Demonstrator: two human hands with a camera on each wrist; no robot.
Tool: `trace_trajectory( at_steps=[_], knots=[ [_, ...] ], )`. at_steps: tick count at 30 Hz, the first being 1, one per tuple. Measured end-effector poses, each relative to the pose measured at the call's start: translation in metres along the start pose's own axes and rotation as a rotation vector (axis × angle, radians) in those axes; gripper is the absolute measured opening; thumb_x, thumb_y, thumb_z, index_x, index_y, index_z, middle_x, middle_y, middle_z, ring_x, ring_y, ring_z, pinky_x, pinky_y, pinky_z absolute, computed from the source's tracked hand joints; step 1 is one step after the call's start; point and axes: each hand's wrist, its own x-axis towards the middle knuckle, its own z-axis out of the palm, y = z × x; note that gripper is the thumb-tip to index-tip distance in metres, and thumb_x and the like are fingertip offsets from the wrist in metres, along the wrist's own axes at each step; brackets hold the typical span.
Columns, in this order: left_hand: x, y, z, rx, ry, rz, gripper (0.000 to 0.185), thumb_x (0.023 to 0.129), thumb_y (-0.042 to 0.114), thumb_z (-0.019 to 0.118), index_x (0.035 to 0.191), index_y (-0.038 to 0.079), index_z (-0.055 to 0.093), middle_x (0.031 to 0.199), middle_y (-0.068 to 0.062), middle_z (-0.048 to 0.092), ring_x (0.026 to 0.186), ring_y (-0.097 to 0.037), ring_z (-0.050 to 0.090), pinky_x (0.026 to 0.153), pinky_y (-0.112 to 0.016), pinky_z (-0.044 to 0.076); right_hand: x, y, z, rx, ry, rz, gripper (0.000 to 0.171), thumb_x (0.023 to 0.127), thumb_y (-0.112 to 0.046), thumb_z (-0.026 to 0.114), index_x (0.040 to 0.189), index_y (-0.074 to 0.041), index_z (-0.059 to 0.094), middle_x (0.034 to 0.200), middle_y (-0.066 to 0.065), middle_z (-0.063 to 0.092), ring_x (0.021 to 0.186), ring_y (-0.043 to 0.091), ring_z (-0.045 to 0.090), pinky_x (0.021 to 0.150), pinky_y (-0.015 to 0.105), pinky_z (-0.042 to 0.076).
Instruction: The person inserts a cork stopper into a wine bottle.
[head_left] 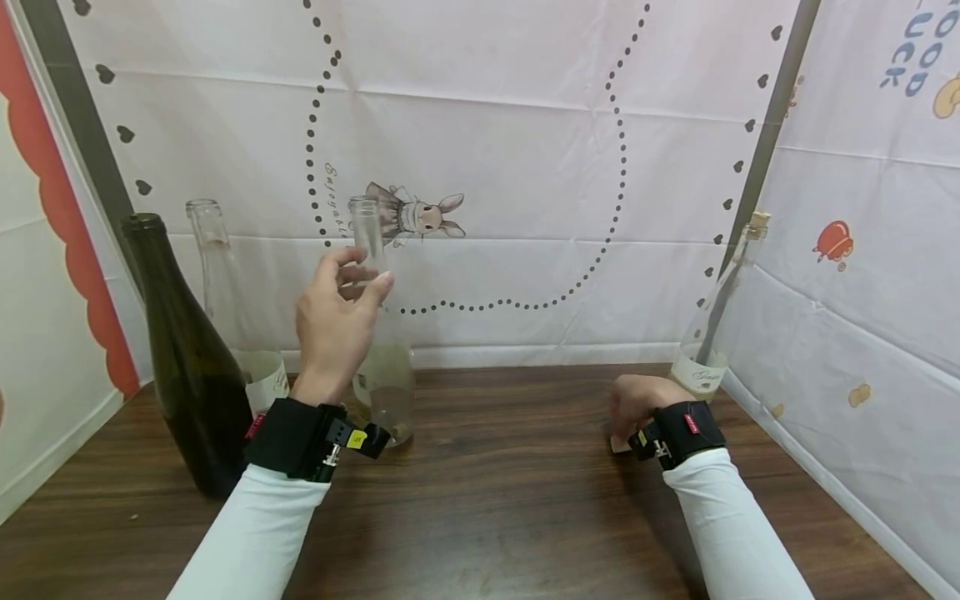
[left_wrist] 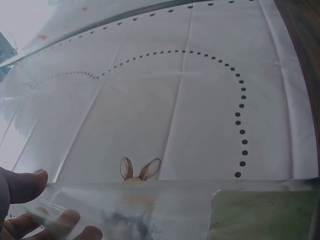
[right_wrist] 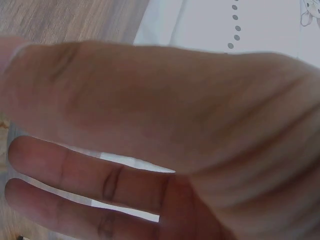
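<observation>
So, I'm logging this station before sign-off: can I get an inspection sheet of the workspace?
Surface: brown wood-look table.
Job's things: middle bottle, clear and upright; pale piece, mostly hidden.
Clutter: dark bottle at left, rear bottle behind it, corked bottle at right.
Hands: left hand at the middle bottle's neck, contact unclear; right hand at the pale piece, grip unclear.
Cables: nothing seen.
Surroundings: white printed sheets.

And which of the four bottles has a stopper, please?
The clear bottle at far right, beyond the right hand: a tan stopper tops it. The dark bottle and the two other clear bottles show none.
</observation>
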Motion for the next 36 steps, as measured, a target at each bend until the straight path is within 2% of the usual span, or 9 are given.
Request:
trace_trajectory(
  at_steps=[8, 13, 23, 28, 36],
  knots=[
    [-0.01, 0.011, 0.008, -0.009, -0.027, 0.072, 0.047, 0.103, 0.018, 0.073, 0.145, 0.004, 0.056, 0.123, -0.015, 0.072, 0.109, -0.029, 0.071, 0.091, -0.045, 0.056, 0.001, -0.001, 0.001, -0.009, -0.018, 0.01, 0.02, 0.077, -0.007, 0.092, 0.08, -0.009, 0.072, 0.08, 0.003, 0.07, 0.076, 0.02, 0.067, 0.068, 0.034, 0.054],
    [-0.015, 0.018, 0.013, -0.031, -0.052, 0.076, 0.046, 0.103, 0.018, 0.074, 0.143, 0.004, 0.057, 0.122, -0.013, 0.073, 0.108, -0.027, 0.071, 0.09, -0.043, 0.057, 0.002, -0.003, 0.002, -0.008, -0.023, 0.013, 0.02, 0.077, -0.009, 0.093, 0.081, -0.01, 0.073, 0.079, 0.003, 0.071, 0.075, 0.021, 0.066, 0.066, 0.034, 0.053],
    [-0.025, 0.029, 0.024, -0.069, -0.109, 0.094, 0.044, 0.102, 0.019, 0.075, 0.141, 0.007, 0.058, 0.121, -0.01, 0.073, 0.108, -0.027, 0.071, 0.089, -0.045, 0.055, 0.004, -0.004, 0.006, -0.003, -0.033, -0.014, 0.02, 0.076, -0.009, 0.092, 0.073, -0.011, 0.072, 0.073, 0.001, 0.07, 0.067, 0.016, 0.062, 0.059, 0.03, 0.047],
    [-0.03, 0.034, 0.03, -0.097, -0.153, 0.093, 0.044, 0.102, 0.02, 0.075, 0.141, 0.008, 0.058, 0.121, -0.01, 0.073, 0.108, -0.026, 0.071, 0.09, -0.046, 0.055, 0.004, -0.004, 0.007, -0.001, -0.039, -0.004, 0.019, 0.077, -0.009, 0.091, 0.076, -0.011, 0.073, 0.075, 0.001, 0.07, 0.069, 0.017, 0.062, 0.06, 0.031, 0.048],
    [-0.04, 0.041, 0.037, -0.126, -0.204, 0.132, 0.044, 0.103, 0.02, 0.074, 0.141, 0.006, 0.057, 0.119, -0.01, 0.074, 0.11, -0.028, 0.071, 0.092, -0.046, 0.056, 0.0, -0.006, 0.005, 0.004, -0.027, 0.017, 0.016, 0.081, -0.01, 0.09, 0.083, -0.011, 0.075, 0.08, 0.004, 0.07, 0.076, 0.022, 0.065, 0.065, 0.035, 0.051]
  ],
)
